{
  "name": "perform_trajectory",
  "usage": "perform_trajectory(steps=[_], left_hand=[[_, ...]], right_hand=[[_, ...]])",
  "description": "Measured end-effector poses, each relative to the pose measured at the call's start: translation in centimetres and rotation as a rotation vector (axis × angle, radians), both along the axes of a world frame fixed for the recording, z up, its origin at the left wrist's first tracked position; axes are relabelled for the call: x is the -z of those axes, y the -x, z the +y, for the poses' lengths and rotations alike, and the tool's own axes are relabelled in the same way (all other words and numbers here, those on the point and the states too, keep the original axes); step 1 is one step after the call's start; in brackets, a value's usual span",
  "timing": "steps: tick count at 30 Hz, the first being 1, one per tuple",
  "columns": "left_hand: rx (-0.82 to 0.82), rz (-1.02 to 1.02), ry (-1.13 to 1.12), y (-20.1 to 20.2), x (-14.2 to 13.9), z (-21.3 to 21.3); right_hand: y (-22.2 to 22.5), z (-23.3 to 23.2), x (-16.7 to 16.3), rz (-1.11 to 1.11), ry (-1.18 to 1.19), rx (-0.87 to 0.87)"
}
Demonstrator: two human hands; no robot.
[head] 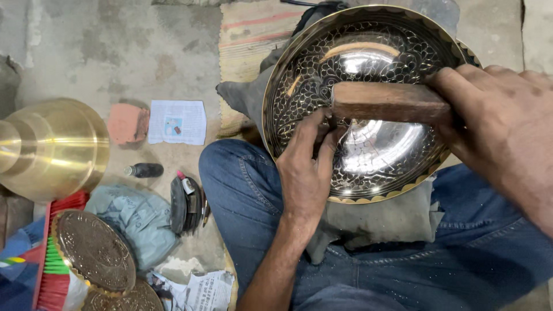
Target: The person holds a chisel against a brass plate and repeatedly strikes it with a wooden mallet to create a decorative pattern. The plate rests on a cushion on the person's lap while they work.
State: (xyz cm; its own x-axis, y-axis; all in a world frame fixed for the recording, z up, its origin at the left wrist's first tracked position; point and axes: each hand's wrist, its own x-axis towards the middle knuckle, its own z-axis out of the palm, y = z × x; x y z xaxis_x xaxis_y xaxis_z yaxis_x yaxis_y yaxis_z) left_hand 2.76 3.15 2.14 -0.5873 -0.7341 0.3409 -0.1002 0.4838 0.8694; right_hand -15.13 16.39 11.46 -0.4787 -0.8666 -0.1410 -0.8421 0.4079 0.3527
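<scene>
Engraving work fills my view: a large brass bowl (pixel 368 103) with a dark, chased scale-and-leaf pattern rests tilted on my lap, cushioned by a grey cloth (pixel 380 222) over my jeans, its mouth facing me at about one o'clock from frame centre.

My right hand (pixel 501 121) comes in from three o'clock, fingers wrapped tight around a wooden block (pixel 389 102) that lies across the bowl's middle like a mallet head. My left hand (pixel 305 167) rises from six o'clock, fingertips pinched together just under the block's left end; I judge they grip a small tool against the metal, but the tool itself is hidden, so I cannot tell for sure.

To do this well, I judge the left fingers should stay braced on the bowl wall so the point does not skate across the polished centre, while the block strikes short and square. The bowl should stay nested in the cloth, since any rocking could mar the pattern.

At nine o'clock on the floor stand a plain brass vessel (pixel 55 147), embossed round plates (pixel 95 250) and a small dark bottle (pixel 144 170).
</scene>
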Motion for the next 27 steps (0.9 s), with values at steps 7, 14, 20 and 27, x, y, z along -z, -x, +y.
perform_trajectory(steps=[7, 14, 20, 27], left_hand=[[-0.004, -0.036, 0.019, 0.0, -0.4, 0.0], [-0.015, -0.016, 0.047, 0.0, -0.2, 0.1], [0.009, -0.059, -0.032, 0.1, 0.5, 0.1], [0.017, -0.017, -0.01, 0.0, 0.5, 0.1]], right_hand=[[-0.2, -0.8, -0.9, -0.061, 0.11, -0.048], [-0.1, -1.0, -1.4, -0.037, 0.098, -0.032], [-0.3, -1.4, -1.8, -0.263, 0.077, 0.216], [-0.3, -1.5, -1.8, -0.214, 0.186, 0.11]])
